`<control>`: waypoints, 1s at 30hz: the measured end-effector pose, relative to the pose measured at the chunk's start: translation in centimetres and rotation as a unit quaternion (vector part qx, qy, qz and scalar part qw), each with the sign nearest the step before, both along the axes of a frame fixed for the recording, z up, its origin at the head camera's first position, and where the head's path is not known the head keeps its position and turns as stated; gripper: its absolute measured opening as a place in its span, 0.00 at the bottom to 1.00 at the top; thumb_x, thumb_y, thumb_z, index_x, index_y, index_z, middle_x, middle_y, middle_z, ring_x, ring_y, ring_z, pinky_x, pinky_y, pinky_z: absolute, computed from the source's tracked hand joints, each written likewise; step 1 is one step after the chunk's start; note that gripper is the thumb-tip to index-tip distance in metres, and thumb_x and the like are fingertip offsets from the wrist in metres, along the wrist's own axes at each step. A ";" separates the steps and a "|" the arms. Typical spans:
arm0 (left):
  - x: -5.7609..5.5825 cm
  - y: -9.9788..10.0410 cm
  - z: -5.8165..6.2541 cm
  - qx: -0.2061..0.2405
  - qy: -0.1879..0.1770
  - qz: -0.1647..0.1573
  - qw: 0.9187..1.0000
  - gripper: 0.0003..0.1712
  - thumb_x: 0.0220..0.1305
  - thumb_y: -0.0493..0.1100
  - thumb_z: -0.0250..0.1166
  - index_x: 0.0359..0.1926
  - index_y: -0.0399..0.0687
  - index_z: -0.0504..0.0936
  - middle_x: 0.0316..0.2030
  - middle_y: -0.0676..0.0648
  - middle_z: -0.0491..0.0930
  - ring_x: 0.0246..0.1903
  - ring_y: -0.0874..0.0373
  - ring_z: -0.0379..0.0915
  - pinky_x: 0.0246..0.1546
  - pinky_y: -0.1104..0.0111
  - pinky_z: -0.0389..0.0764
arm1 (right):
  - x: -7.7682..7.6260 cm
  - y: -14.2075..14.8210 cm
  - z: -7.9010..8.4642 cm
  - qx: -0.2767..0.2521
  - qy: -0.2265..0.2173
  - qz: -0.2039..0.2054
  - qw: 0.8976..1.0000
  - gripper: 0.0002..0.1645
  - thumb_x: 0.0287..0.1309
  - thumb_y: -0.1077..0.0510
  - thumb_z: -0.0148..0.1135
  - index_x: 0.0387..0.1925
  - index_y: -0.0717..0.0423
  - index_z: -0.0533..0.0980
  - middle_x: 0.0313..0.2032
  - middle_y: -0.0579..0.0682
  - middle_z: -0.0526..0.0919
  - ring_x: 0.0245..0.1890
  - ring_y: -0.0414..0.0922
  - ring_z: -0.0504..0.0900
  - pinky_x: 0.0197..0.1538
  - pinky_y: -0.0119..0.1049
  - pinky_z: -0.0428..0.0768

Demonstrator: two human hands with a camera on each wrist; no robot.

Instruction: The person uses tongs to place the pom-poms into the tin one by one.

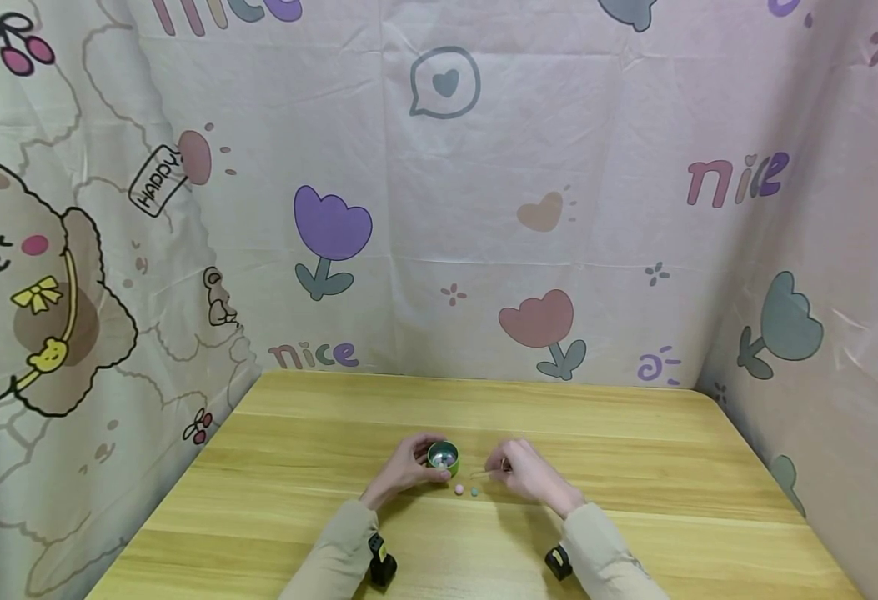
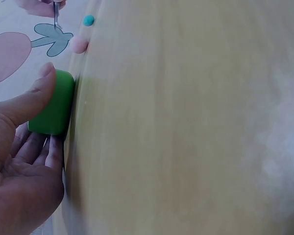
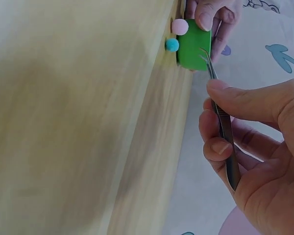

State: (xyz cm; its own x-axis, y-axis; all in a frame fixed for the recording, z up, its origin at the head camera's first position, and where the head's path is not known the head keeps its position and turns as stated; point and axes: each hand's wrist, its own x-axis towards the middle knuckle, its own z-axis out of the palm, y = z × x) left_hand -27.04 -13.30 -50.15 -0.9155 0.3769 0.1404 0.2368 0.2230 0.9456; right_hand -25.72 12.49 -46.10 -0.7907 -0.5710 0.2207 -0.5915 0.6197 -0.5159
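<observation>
A small round green tin (image 1: 443, 457), its mouth facing up and its inside shiny, stands on the wooden table. My left hand (image 1: 413, 463) holds it from the left, thumb on the near side and fingers on the far side. To its right, my right hand (image 1: 527, 472) pinches a pair of metal tweezers (image 3: 227, 137) with bent tips. The tips are slightly apart, and no object shows between them. A pink pom-pom (image 3: 180, 27) and a smaller teal pom-pom (image 3: 172, 45) lie on the table just in front of the tin. What lies inside the tin is too small to tell.
The light wooden table (image 1: 318, 408) reaches back to a patterned cloth (image 1: 439, 208) hung behind it and along both sides. Each forearm wears a black wrist device, the left one (image 1: 382, 565) and the right one (image 1: 559, 562).
</observation>
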 end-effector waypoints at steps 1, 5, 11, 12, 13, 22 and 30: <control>0.0 0.0 0.0 -0.001 0.000 0.000 1.000 0.37 0.54 0.31 0.75 0.63 0.24 0.70 0.60 0.26 0.74 0.64 0.30 0.69 0.72 0.42 0.66 | 0.0 0.1 -0.1 0.000 0.002 0.004 1.000 0.07 0.54 0.70 0.66 0.35 0.62 0.86 0.35 0.53 0.88 0.32 0.40 0.82 0.36 0.28 0.83; 0.0 0.0 0.1 -0.004 0.000 0.001 1.000 0.37 0.54 0.31 0.75 0.63 0.24 0.70 0.60 0.26 0.74 0.64 0.30 0.69 0.72 0.42 0.67 | -0.1 0.4 -0.2 0.001 -0.004 0.017 1.000 0.07 0.55 0.71 0.66 0.34 0.61 0.86 0.33 0.52 0.88 0.32 0.37 0.80 0.35 0.26 0.82; 0.1 0.0 0.2 -0.003 0.000 0.001 1.000 0.37 0.55 0.31 0.75 0.63 0.23 0.70 0.60 0.26 0.74 0.64 0.30 0.69 0.72 0.42 0.67 | -0.1 0.6 -0.3 -0.003 -0.019 0.030 0.999 0.06 0.56 0.70 0.66 0.33 0.61 0.86 0.31 0.53 0.88 0.29 0.34 0.79 0.33 0.24 0.81; 0.1 0.0 0.2 -0.002 0.000 0.001 1.000 0.37 0.55 0.31 0.75 0.63 0.23 0.70 0.60 0.26 0.74 0.64 0.30 0.69 0.72 0.41 0.67 | -0.1 0.6 -0.2 -0.003 -0.022 0.031 0.999 0.06 0.56 0.71 0.66 0.32 0.61 0.86 0.31 0.53 0.88 0.29 0.34 0.79 0.33 0.24 0.81; 0.1 0.0 0.2 -0.001 -0.001 0.001 1.000 0.37 0.55 0.31 0.75 0.63 0.23 0.70 0.60 0.26 0.74 0.64 0.30 0.69 0.72 0.41 0.67 | 0.0 0.6 -0.2 -0.003 -0.024 0.032 0.999 0.06 0.56 0.70 0.66 0.32 0.61 0.86 0.31 0.53 0.88 0.29 0.34 0.79 0.33 0.24 0.81; 0.1 0.1 0.2 -0.003 -0.006 0.001 1.000 0.37 0.54 0.30 0.75 0.63 0.24 0.70 0.60 0.26 0.74 0.65 0.30 0.68 0.72 0.41 0.66 | 0.1 0.6 -0.4 0.007 -0.045 0.033 0.998 0.04 0.55 0.68 0.68 0.33 0.60 0.86 0.32 0.51 0.89 0.29 0.32 0.79 0.33 0.24 0.81; 0.1 0.1 0.1 -0.004 -0.006 0.006 1.000 0.37 0.53 0.30 0.75 0.63 0.24 0.70 0.60 0.27 0.74 0.65 0.30 0.69 0.72 0.42 0.66 | 0.1 0.6 -0.6 0.017 -0.046 0.029 0.998 0.03 0.56 0.66 0.69 0.31 0.58 0.86 0.29 0.50 0.87 0.27 0.31 0.77 0.32 0.24 0.80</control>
State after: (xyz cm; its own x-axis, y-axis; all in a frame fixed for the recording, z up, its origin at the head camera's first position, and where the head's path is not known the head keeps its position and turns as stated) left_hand -26.96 -13.25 -50.08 -0.9214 0.3678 0.1260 0.2228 0.2341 0.9463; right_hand -25.65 13.12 -46.67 -0.7727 -0.6217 0.1283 -0.5772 0.6039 -0.5497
